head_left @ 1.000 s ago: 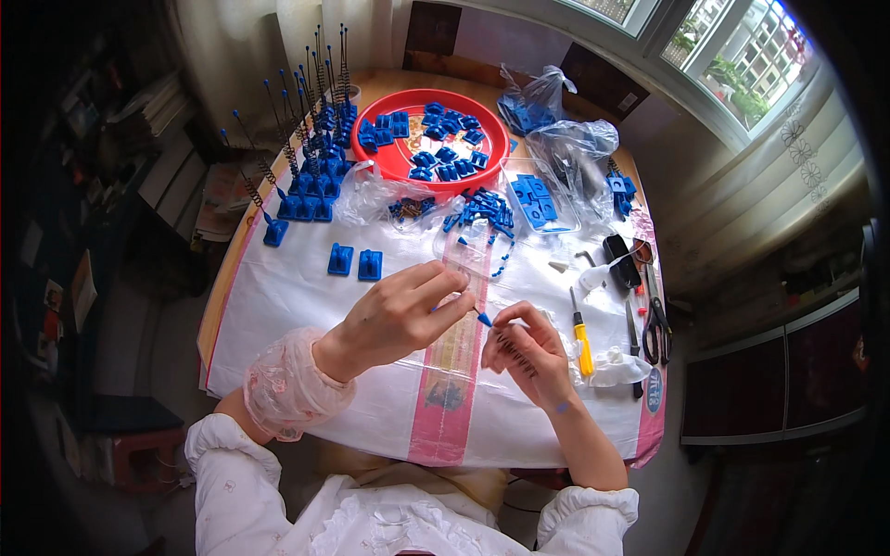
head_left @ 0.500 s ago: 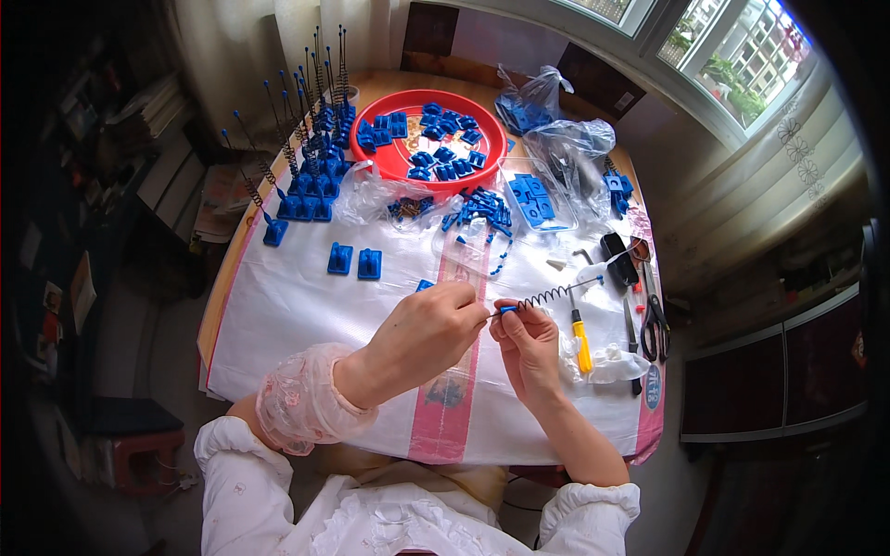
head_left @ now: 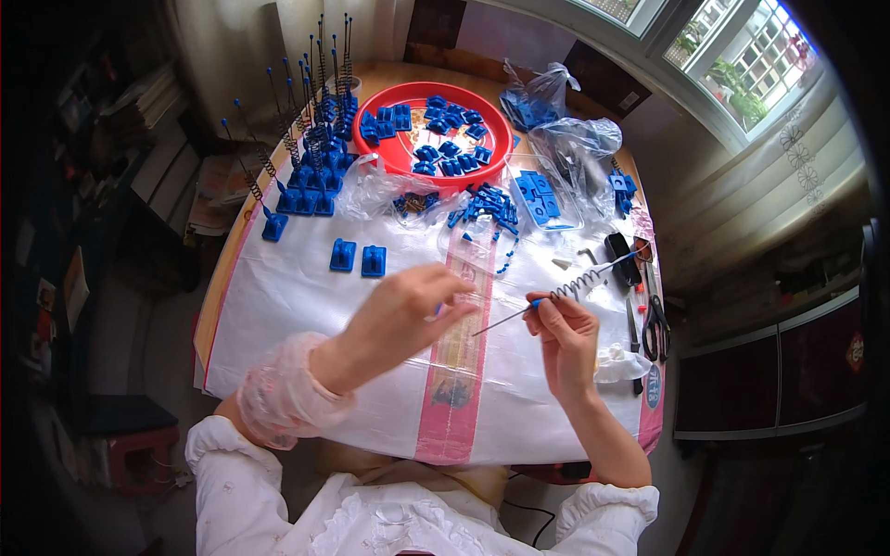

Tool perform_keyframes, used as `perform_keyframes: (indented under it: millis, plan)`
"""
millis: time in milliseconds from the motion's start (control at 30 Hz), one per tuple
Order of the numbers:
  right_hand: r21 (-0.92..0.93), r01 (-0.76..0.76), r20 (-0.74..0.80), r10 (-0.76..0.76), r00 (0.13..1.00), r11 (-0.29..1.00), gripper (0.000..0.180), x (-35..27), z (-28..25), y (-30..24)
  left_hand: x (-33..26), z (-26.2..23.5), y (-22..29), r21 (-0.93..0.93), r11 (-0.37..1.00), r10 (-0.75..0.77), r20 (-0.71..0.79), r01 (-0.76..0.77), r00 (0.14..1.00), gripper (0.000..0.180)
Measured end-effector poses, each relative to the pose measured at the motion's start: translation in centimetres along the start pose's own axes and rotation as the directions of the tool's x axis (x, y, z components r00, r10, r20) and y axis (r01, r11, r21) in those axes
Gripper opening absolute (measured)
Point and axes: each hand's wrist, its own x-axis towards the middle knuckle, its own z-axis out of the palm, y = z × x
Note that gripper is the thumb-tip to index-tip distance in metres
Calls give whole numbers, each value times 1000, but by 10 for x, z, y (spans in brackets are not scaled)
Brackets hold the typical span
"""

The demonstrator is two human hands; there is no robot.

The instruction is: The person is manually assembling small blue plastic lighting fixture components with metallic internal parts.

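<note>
My right hand pinches a dark coil spring near a small blue piece at its lower end. A thin straight rod sticks out from there toward the lower left, while the spring's far end runs up to the right. To its left, my left hand hovers over the table with fingers curved and apart, off the rod. A bit of blue shows beneath those fingers; I cannot make out what it is. Two blue bases lie beyond the left hand.
At the back stands a red tray holding blue parts. Blue bases with upright springs crowd the left edge. Small blue parts and a clear box sit mid-table. Scissors and a black case lie right.
My left hand has come off the rod and moved left, its fingers spreading. My right hand has shifted right with the spring, so more of the bare rod shows.
</note>
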Motion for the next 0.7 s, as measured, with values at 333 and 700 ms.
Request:
perform_keyframes:
  millis: [333, 700]
  plan:
    - [-206, 361, 230, -314, 921, 909, 14, 42, 51, -44, -34, -16, -43, -43, 917, -383, 188, 397, 904, 62]
    - [-278, 338, 278, -261, 925, 899, 15, 49, 48, -26, -21, 8, -65, -89, 919, -353, 239, 383, 904, 45]
